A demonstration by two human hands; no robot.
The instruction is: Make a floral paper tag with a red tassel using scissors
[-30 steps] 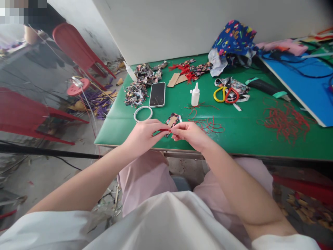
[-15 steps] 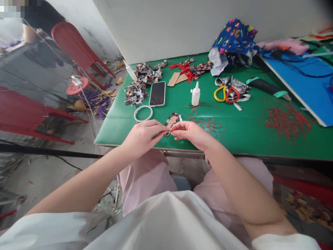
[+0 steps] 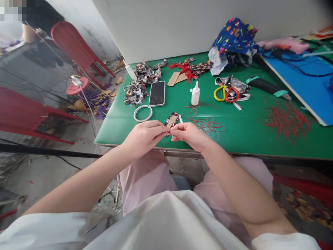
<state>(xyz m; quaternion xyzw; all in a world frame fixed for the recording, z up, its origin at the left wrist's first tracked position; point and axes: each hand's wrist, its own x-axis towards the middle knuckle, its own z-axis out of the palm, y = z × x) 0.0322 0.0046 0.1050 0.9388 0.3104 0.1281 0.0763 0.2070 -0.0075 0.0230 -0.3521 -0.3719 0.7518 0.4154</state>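
My left hand (image 3: 145, 135) and my right hand (image 3: 188, 134) meet fingertip to fingertip over the front edge of the green table (image 3: 241, 135). Both are closed in a pinch on a short red cord (image 3: 169, 131), mostly covered by the fingers. Just beyond them lies a flowered fabric piece with a tan card (image 3: 172, 121) on it, its near end hidden by my hands. Loose red cords (image 3: 209, 124) lie behind my right hand, with a white dropper bottle (image 3: 195, 94) upright beyond. Past my left hand are a white tape ring (image 3: 143, 114) and a phone (image 3: 157, 93).
Flowered fabric scraps (image 3: 140, 81) and a second bottle (image 3: 129, 71) sit at the back left. To the right are scissors (image 3: 227, 93), a black-and-teal cutter (image 3: 267, 87), a red cord pile (image 3: 286, 119) and a blue board (image 3: 304, 80). Another person (image 3: 43, 17) is at the far left.
My fingertips have drawn closer together, and less of the red cord shows between them. My right hand has shifted slightly left. The things on the table have stayed put.
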